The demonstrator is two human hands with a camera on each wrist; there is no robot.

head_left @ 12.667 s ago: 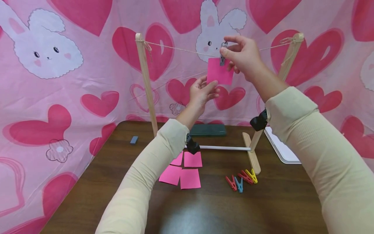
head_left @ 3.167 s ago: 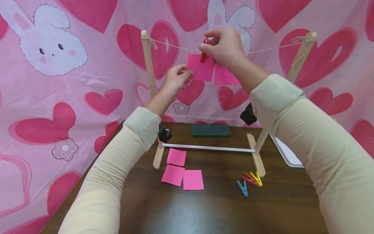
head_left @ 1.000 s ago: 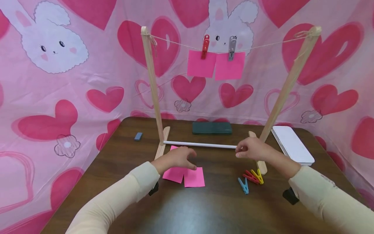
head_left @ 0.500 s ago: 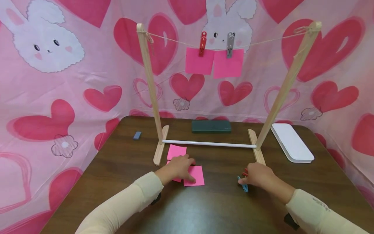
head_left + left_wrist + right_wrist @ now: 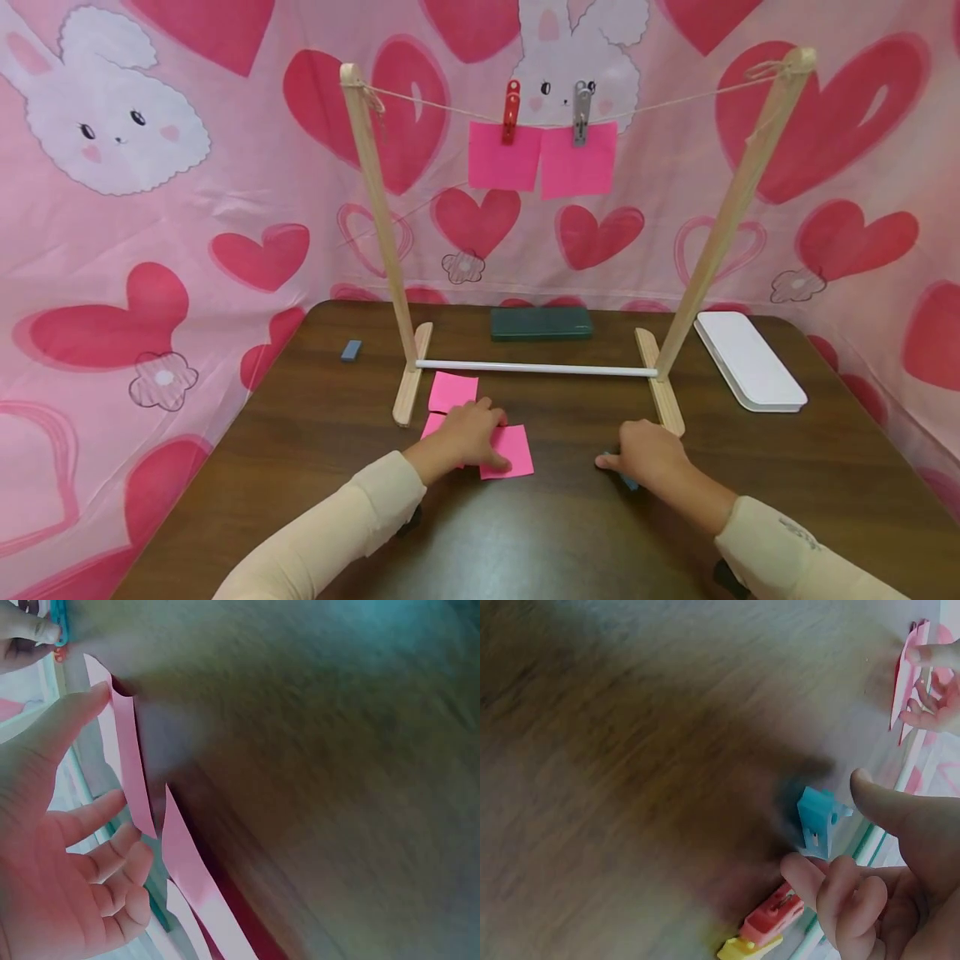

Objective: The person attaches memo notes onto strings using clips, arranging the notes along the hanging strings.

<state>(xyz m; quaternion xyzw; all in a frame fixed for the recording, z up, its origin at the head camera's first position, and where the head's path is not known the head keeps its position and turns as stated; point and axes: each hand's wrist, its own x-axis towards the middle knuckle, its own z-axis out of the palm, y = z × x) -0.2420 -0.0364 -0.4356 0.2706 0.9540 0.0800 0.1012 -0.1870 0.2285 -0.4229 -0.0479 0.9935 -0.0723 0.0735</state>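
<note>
So the left hand point(image 5: 467, 433) is down on the table point(image 5: 525, 533), left of the middle, thumb well apart from the fingers; the thumb tip is touching a pink note point(image 5: 512, 454), the one nearest the table's front edge, with the index finger by its other side. Can't tell if that's an actual pinch. Two more notes lie just beside it, one point(image 5: 453, 390) towards the far edge and one point(image 5: 432, 425) partly hidden by that hand. Over towards the table's right edge, the right hand point(image 5: 651, 457) has its thumb and index finger apart on either side of a blue clothespin point(image 5: 817, 821), other fingers curled; no clue whether the index touches it. A red clothespin point(image 5: 772, 915) and a yellow clothespin point(image 5: 746, 948) sit together right by those fingers. Behind all this is a wooden stand point(image 5: 378, 192) with a string point(image 5: 435, 105) across the top, and two pink notes hang there side by side, left one point(image 5: 505, 158) on a red clip point(image 5: 511, 112), right one point(image 5: 577, 167) on a grey clip point(image 5: 581, 112). There's also a dark green case point(image 5: 542, 323) along the far edge, a white case point(image 5: 750, 362) near the far right corner, and a little blue block point(image 5: 351, 350) near the far left corner.
</note>
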